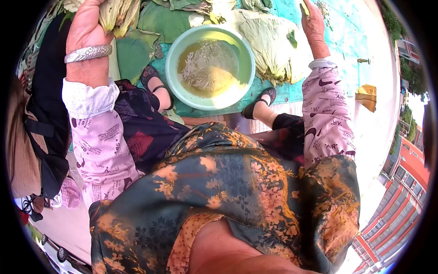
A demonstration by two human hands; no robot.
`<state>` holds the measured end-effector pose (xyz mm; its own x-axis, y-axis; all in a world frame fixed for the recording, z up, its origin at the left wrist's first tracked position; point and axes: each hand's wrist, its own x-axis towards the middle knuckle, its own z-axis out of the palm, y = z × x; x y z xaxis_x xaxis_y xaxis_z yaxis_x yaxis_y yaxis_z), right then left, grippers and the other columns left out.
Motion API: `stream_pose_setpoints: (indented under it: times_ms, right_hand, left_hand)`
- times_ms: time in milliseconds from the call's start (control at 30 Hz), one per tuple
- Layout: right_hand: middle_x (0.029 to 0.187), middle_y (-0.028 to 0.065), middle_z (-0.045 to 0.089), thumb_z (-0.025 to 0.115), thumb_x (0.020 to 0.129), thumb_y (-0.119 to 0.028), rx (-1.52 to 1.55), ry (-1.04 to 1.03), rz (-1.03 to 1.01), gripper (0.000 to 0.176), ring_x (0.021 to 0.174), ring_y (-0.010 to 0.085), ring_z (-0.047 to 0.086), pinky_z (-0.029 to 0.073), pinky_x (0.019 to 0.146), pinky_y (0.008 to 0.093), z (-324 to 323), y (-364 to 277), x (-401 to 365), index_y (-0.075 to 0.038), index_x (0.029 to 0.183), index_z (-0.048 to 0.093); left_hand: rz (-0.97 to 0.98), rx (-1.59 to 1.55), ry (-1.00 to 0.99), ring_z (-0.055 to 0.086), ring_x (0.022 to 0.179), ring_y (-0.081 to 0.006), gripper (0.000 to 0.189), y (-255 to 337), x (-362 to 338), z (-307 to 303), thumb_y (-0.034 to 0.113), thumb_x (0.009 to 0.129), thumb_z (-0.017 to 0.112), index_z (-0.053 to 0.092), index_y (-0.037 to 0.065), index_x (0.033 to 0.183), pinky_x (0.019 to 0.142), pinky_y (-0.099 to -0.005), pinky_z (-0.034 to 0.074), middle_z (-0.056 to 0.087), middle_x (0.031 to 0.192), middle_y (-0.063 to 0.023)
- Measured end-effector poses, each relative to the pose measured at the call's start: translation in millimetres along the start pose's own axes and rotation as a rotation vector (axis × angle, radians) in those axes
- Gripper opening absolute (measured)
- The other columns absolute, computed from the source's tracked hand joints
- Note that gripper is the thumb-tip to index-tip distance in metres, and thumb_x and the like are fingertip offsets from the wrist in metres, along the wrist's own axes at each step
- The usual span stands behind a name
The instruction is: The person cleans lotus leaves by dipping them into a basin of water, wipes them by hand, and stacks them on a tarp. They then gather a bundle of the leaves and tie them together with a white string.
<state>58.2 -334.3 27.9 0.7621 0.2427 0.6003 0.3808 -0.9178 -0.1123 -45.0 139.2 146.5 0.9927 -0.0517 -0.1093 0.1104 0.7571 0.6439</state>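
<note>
My left hand [85, 28], with a silver bracelet at the wrist, is at the upper left, its fingers closed around a bundle of pale yellow-green leaves [119, 14]. At the upper right my right hand [313, 23] has a small yellowish-green piece [304, 8] at its fingers; its fingertips are partly cut off by the frame edge. Between the hands and closer to me sits a light green basin [250, 68] with murky yellowish water. A fan of stacked pale leaves [269, 45] lies right of the basin, beneath the reach of my right hand.
Large green leaves [132, 52] lie left of the basin on a turquoise sheet [356, 27]. My shoes [153, 80] flank the basin. A yellow-brown packet [366, 97] is at the right. A person in dark clothes [48, 100] is close on the left.
</note>
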Motion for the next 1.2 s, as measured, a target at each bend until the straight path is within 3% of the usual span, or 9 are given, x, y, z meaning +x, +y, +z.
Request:
stream_pose_setpoints:
  times_ms: [33, 100, 300, 500, 667, 767, 833, 967, 1200]
  right_hand:
    - [0.115, 0.0105, 0.055, 0.056, 0.082, -0.016, -0.125, -0.027, -0.194, 0.042, 0.107, 0.0254, 0.052, 0.04, 0.089, 0.0339, 8.6, -4.2, -21.2, -0.008, 0.122, 0.048]
    - [0.129, 0.0093, 0.043, 0.062, 0.073, -0.014, -0.103, -0.264, -0.082, 0.065, 0.124, 0.0259, 0.035, 0.028, 0.1, 0.0415, 31.8, -18.6, -72.7, -0.016, 0.131, 0.034]
    - [0.139, 0.0066, 0.031, 0.056, 0.076, -0.012, -0.26, -0.771, 0.072, 0.066, 0.131, 0.0235, 0.025, 0.021, 0.106, 0.0432, 74.9, -32.5, -197.8, -0.016, 0.135, 0.028]
    - [0.135, 0.0137, 0.036, 0.048, 0.075, -0.007, -0.2, -0.552, 0.406, 0.058, 0.124, 0.0286, 0.035, 0.027, 0.103, 0.0394, 86.2, -36.8, -231.4, -0.012, 0.131, 0.035]
    - [0.106, 0.0161, 0.055, 0.052, 0.078, -0.011, -0.018, -0.276, 0.781, 0.038, 0.096, 0.0292, 0.055, 0.045, 0.082, 0.0379, 86.3, -60.8, -228.8, -0.004, 0.115, 0.048]
    - [0.098, 0.0147, 0.057, 0.05, 0.081, -0.012, 0.849, -0.123, 1.589, 0.03, 0.086, 0.0262, 0.056, 0.049, 0.075, 0.038, 94.1, -56.0, -231.6, 0.0, 0.109, 0.05]
    - [0.096, 0.0157, 0.055, 0.047, 0.088, -0.018, 1.136, 0.087, 1.816, 0.031, 0.083, 0.0266, 0.055, 0.05, 0.074, 0.0396, 94.9, -63.5, -231.9, 0.005, 0.108, 0.048]
    - [0.106, 0.0146, 0.05, 0.054, 0.087, -0.033, 1.453, -0.121, 1.831, 0.043, 0.091, 0.0244, 0.052, 0.048, 0.079, 0.0386, 99.9, -54.9, -244.9, 0.003, 0.109, 0.046]
    - [0.084, 0.0035, 0.059, 0.058, 0.082, -0.013, 0.912, -0.429, 1.503, 0.02, 0.07, 0.0146, 0.058, 0.05, 0.063, 0.0281, 104.3, -62.0, -255.3, -0.004, 0.1, 0.054]
  left_hand:
    - [0.009, 0.009, 0.009, 0.06, 0.092, -0.0294, 0.029, -0.1, -0.8, 2.8, -0.004, 0.078, 0.051, 0.05, -0.008, 0.106, 0.085, -0.0394, 0.049, 0.06, 0.101, -0.0213]
    - [-0.038, 0.012, -0.001, 0.06, 0.094, -0.0292, 0.03, 2.8, 1.5, 1.0, -0.004, 0.078, 0.051, 0.05, -0.009, 0.108, 0.087, -0.0388, 0.048, 0.059, 0.103, -0.0213]
    - [0.002, 0.032, -0.05, 0.059, 0.095, -0.03, 0.031, -8.8, -1.5, 13.5, -0.003, 0.079, 0.05, 0.049, -0.01, 0.109, 0.088, -0.0396, 0.048, 0.058, 0.105, -0.0224]
    - [-0.064, 0.029, -0.052, 0.06, 0.093, -0.0304, 0.03, -4.0, 5.5, 6.1, -0.002, 0.079, 0.051, 0.05, -0.01, 0.108, 0.087, -0.0399, 0.049, 0.059, 0.104, -0.0226]
    - [-0.11, 0.022, -0.06, 0.06, 0.092, -0.0307, 0.03, 2.2, 13.5, 0.4, -0.002, 0.079, 0.051, 0.05, -0.01, 0.108, 0.085, -0.0402, 0.049, 0.059, 0.103, -0.0227]
    - [-0.136, 0.023, -0.056, 0.06, 0.092, -0.0309, 0.029, 0.9, 12.3, -0.2, -0.001, 0.08, 0.051, 0.05, -0.011, 0.108, 0.085, -0.0404, 0.05, 0.059, 0.103, -0.0229]
    - [-0.156, 0.019, -0.045, 0.061, 0.091, -0.031, 0.029, -0.4, 13.8, -2.3, -0.001, 0.08, 0.051, 0.05, -0.011, 0.107, 0.084, -0.0405, 0.05, 0.059, 0.102, -0.0229]
    - [-0.167, 0.013, -0.043, 0.061, 0.091, -0.0305, 0.028, -2.1, 11.4, 0.2, -0.001, 0.08, 0.051, 0.051, -0.01, 0.107, 0.084, -0.04, 0.05, 0.059, 0.102, -0.0224]
    - [-0.166, 0.019, -0.04, 0.061, 0.091, -0.0293, 0.027, -4.8, 8.1, 2.3, -0.001, 0.08, 0.053, 0.052, -0.009, 0.106, 0.083, -0.0387, 0.051, 0.06, 0.103, -0.0211]
